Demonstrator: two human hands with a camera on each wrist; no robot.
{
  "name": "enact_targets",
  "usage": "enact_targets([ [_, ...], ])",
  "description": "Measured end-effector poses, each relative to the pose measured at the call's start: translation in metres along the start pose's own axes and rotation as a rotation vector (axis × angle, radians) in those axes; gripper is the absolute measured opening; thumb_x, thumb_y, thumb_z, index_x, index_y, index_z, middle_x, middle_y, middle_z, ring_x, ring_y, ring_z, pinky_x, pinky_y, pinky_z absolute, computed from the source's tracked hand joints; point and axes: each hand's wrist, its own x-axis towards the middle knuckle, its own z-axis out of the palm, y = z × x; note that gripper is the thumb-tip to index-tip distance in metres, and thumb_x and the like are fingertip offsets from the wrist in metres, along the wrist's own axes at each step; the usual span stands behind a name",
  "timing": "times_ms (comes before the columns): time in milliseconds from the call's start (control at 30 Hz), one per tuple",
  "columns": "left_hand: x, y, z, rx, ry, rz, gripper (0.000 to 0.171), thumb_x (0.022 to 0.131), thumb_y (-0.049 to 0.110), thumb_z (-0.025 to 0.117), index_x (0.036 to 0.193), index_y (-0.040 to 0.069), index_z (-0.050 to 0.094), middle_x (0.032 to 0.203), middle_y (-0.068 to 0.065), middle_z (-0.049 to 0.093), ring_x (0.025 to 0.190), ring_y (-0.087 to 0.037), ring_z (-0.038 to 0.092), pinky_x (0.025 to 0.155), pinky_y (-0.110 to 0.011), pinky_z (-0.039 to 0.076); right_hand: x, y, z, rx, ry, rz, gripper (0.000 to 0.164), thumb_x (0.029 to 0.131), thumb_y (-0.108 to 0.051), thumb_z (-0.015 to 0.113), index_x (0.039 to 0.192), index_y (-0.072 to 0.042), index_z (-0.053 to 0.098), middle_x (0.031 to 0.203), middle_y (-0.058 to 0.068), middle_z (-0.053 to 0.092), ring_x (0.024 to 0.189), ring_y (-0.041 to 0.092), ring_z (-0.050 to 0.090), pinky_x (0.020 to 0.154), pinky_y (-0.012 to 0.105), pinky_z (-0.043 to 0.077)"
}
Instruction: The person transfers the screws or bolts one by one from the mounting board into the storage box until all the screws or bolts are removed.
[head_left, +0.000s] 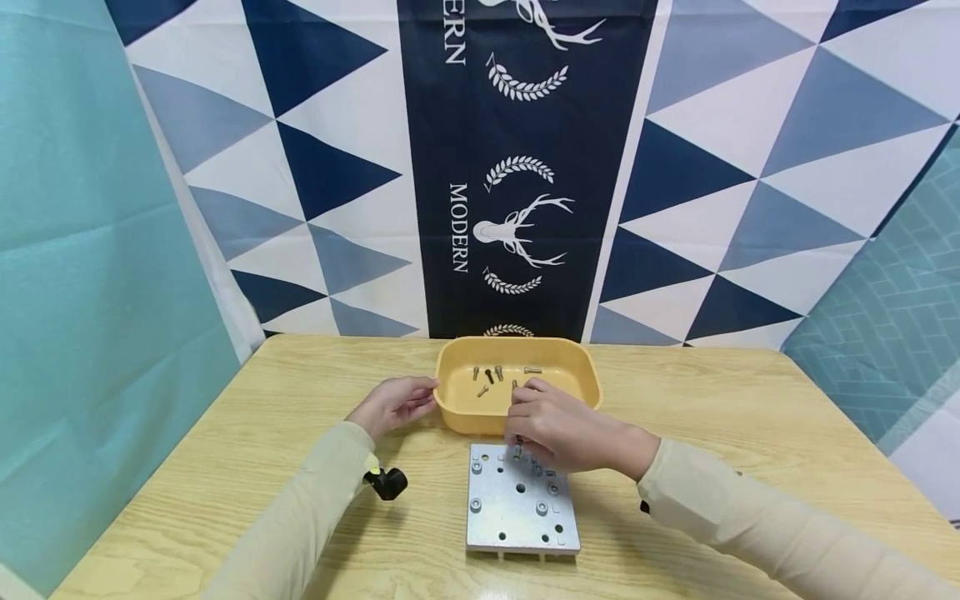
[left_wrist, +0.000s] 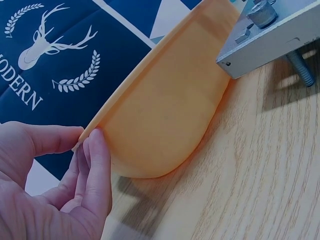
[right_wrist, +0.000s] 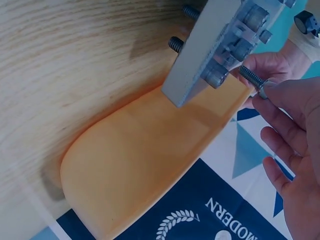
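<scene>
My left hand (head_left: 397,403) pinches the left end of the rim of a yellow plastic bin (head_left: 480,423), thumb on one side and fingers on the other, as the left wrist view shows. Between right thumb and fingertips, my right hand (head_left: 555,425) holds a threaded bolt (right_wrist: 251,76) over the far part of a silver metal plate (head_left: 517,525). Several socket-head bolts (head_left: 476,505) stand in the plate's holes. Their threaded ends (left_wrist: 300,69) stick out below it in the wrist views. In the head view the right hand covers part of the plate's far edge.
Several loose bolts (head_left: 498,373) lie in the bin, one black screw (head_left: 489,377) among them. The bin stands behind the plate on a wooden table (head_left: 315,508). A patterned cloth (head_left: 517,167) hangs at the back, and a teal curtain (head_left: 97,275) on the left.
</scene>
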Motion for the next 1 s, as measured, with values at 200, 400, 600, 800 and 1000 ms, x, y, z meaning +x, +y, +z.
enact_targets([
  [200, 0.001, -0.001, 0.0, -0.004, 0.004, -0.003, 0.007, 0.092, 0.006, 0.06, 0.098, 0.003, 0.059, 0.078, -0.001, 0.065, 0.069, -0.006, 0.062, 0.07, -0.014, 0.058, 0.0, 0.003, -0.001, -0.005, 0.015, -0.004, 0.021, 0.071, -0.004, 0.072, 0.083, -0.021, 0.067, 0.079, -0.011, 0.065, 0.081, 0.011, 0.047, 0.081, 0.028, 0.038],
  [400, 0.002, -0.001, 0.0, -0.002, 0.008, -0.004, 0.006, 0.092, 0.006, 0.059, 0.097, 0.003, 0.06, 0.076, 0.0, 0.065, 0.068, -0.006, 0.062, 0.065, -0.013, 0.057, 0.002, 0.006, -0.003, -0.01, 0.018, -0.006, 0.021, 0.07, -0.003, 0.073, 0.081, -0.019, 0.066, 0.078, -0.01, 0.064, 0.083, 0.012, 0.047, 0.083, 0.032, 0.039],
  [600, 0.002, 0.0, 0.0, 0.001, 0.008, -0.008, 0.003, 0.092, 0.006, 0.06, 0.094, 0.004, 0.06, 0.076, 0.0, 0.065, 0.068, -0.006, 0.062, 0.064, -0.013, 0.057, 0.004, 0.01, -0.006, -0.034, 0.018, -0.002, 0.021, 0.07, -0.004, 0.074, 0.081, -0.02, 0.066, 0.078, -0.01, 0.064, 0.084, 0.013, 0.049, 0.084, 0.032, 0.04],
  [800, 0.004, 0.001, 0.0, -0.005, 0.012, -0.011, 0.004, 0.091, 0.007, 0.062, 0.093, 0.004, 0.061, 0.075, 0.0, 0.065, 0.068, -0.007, 0.062, 0.064, -0.013, 0.057, 0.006, 0.016, -0.011, -0.034, 0.002, 0.01, 0.021, 0.071, -0.004, 0.075, 0.083, -0.019, 0.067, 0.08, -0.01, 0.065, 0.085, 0.013, 0.051, 0.082, 0.03, 0.041],
  [1000, 0.004, 0.0, 0.0, -0.007, 0.018, -0.011, 0.003, 0.091, 0.006, 0.061, 0.092, 0.004, 0.061, 0.073, 0.0, 0.064, 0.066, -0.006, 0.062, 0.063, -0.013, 0.057, 0.009, 0.023, -0.013, -0.023, 0.001, 0.008, 0.021, 0.071, -0.002, 0.073, 0.082, -0.018, 0.066, 0.079, -0.009, 0.065, 0.082, 0.013, 0.05, 0.081, 0.03, 0.04],
])
